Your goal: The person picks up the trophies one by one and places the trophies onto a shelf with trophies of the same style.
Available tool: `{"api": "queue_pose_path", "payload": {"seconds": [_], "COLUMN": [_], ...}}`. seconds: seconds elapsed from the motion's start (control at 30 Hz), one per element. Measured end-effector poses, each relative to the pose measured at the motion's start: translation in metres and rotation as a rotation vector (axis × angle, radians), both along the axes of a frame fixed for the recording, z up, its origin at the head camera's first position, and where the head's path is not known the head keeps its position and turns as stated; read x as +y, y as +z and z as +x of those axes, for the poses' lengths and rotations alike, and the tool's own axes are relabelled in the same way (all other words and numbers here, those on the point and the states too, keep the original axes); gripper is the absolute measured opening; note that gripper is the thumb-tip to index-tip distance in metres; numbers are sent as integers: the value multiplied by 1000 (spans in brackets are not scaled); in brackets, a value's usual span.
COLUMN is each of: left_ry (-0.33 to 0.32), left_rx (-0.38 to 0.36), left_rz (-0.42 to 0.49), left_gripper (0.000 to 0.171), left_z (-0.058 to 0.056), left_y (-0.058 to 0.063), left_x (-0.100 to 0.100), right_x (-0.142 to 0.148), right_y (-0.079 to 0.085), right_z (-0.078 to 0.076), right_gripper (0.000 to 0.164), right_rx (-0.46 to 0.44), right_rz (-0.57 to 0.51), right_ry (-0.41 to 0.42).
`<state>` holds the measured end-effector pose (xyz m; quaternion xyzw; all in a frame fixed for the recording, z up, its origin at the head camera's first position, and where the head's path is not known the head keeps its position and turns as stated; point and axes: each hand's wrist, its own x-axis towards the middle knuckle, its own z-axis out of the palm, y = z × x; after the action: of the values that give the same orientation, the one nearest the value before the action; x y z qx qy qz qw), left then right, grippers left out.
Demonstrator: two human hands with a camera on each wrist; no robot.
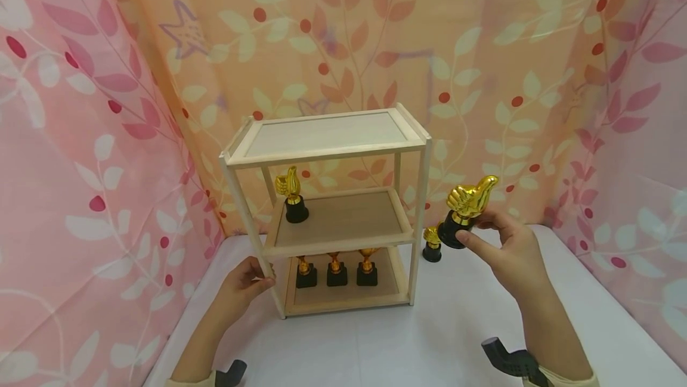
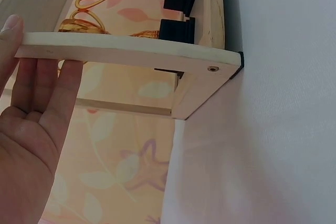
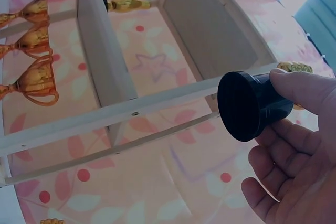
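Observation:
My right hand (image 1: 512,253) holds a gold thumbs-up trophy (image 1: 468,202) by its black base, raised in the air to the right of a wooden shelf rack (image 1: 343,250). Seen from the right wrist, the hollow-looking underside of that black base (image 3: 239,106) faces the camera. My left hand (image 1: 238,288) grips the rack's front left post, thumb on one side and fingers (image 2: 65,85) on the other. A second thumbs-up trophy (image 1: 292,196) stands at the left of the middle shelf. Three gold cup trophies (image 1: 336,271) stand in a row on the bottom shelf, tops partly hidden.
Another gold trophy with a black base (image 1: 432,245) stands on the white tabletop (image 1: 461,327), behind and right of the rack, partly hidden by the held one. The rack's top shelf (image 1: 327,135) is bare. Patterned curtains (image 1: 343,35) enclose the back and both sides.

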<state>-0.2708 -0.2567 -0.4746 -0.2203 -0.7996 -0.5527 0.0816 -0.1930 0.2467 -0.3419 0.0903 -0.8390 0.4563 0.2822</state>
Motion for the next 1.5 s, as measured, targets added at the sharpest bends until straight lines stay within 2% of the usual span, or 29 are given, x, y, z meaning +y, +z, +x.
{"api": "queue_pose_path", "payload": {"seconds": [0.23, 0.57, 0.77, 0.97, 1.03, 1.23, 1.5], "left_ry": [12, -17, -50, -66, -53, -54, -31], "left_rx": [-4, -10, 19, 25, 21, -10, 39], "left_rz": [-5, 14, 52, 56, 48, 47, 17], "left_gripper": [23, 23, 20, 20, 20, 21, 21], "left_z": [1, 1, 0, -1, -1, -1, -1], "left_y": [0, 0, 1, -2, -2, -2, -4], "left_x": [1, -2, -3, -2, -2, -2, 0], "right_x": [-2, -5, -17, -37, -44, -60, -83], "right_y": [5, 6, 9, 2, -1, -5, -6], "right_z": [6, 15, 20, 20, 17, 12, 1], "right_gripper": [42, 44, 43, 47, 47, 42, 43], "right_rx": [47, 57, 119, 158, 149, 94, 46], "right_rz": [1, -24, -43, -28, -9, 52, 58], "right_ry": [13, 26, 80, 201, 231, 228, 287]}}
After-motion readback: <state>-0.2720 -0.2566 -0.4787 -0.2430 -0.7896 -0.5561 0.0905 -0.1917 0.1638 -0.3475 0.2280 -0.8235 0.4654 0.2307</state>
